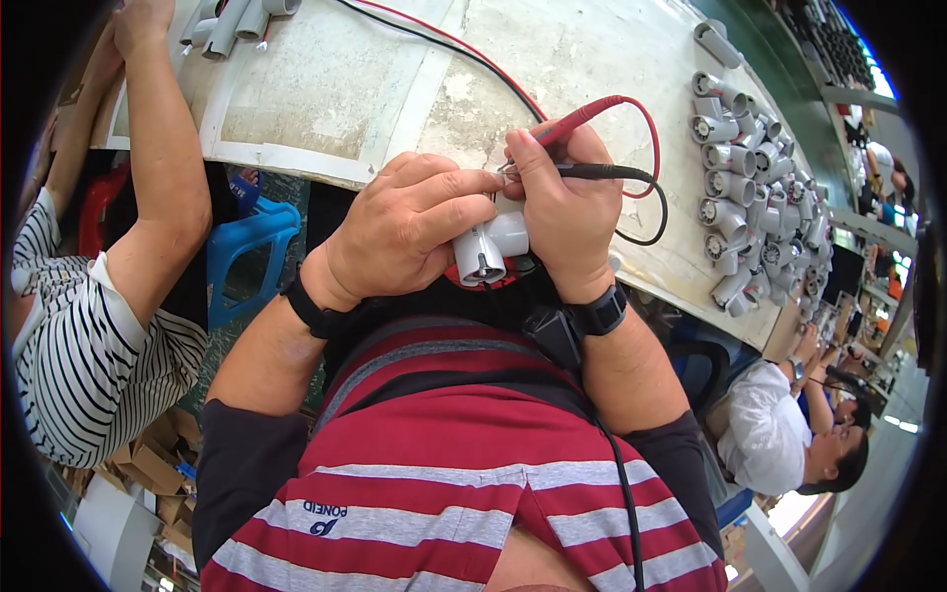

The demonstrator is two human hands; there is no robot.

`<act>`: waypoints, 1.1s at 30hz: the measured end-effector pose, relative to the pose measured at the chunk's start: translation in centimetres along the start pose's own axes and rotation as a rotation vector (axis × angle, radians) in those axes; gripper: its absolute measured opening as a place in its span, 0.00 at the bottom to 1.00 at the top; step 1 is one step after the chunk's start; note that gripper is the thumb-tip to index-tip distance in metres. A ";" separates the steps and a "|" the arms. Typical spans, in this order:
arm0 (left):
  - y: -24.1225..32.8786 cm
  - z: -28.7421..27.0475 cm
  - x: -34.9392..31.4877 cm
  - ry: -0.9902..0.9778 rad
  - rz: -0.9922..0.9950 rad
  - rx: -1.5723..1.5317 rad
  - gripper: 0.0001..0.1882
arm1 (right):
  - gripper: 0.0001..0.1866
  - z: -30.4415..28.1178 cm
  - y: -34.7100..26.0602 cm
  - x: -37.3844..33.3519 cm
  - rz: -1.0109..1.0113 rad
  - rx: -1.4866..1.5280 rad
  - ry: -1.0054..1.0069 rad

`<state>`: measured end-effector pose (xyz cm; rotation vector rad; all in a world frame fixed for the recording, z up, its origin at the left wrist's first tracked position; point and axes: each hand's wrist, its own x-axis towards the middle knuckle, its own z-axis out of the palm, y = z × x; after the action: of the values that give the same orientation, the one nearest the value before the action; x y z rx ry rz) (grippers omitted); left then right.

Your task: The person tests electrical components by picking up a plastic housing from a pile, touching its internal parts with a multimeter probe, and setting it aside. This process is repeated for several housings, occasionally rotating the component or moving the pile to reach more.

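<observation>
My left hand is closed round a white plastic part with short tube-like ends, held just off the table's front edge. Its thumb and fingers wrap the part, and the index fingertip reaches toward the probe tips. In my right hand are two test probes, a red test probe and a black test probe, pinched together between thumb and fingers. Their metal tips meet near my left fingertips, at a small end or wire too fine to make out. Red and black leads loop from the probes to the right.
A worn white table spreads ahead. Many similar white parts are heaped along its right side; grey tubes lie at the far left. A blue stool and a person in stripes are on the left. Another person sits at right.
</observation>
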<state>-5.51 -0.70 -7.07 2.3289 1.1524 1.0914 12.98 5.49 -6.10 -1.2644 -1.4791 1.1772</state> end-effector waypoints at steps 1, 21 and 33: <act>0.0 0.0 0.0 0.007 0.000 -0.002 0.19 | 0.05 0.0 0.0 0.0 0.002 -0.004 0.001; 0.2 0.3 0.2 0.064 -0.087 -0.116 0.23 | 0.06 0.2 -1.3 0.1 0.125 0.133 0.029; 0.2 0.1 0.2 0.058 -0.085 -0.104 0.22 | 0.05 0.4 -0.5 0.4 0.061 -0.038 0.002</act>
<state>-5.25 -0.67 -6.92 2.1630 1.1738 1.1666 12.41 5.78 -5.72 -1.3445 -1.4767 1.1924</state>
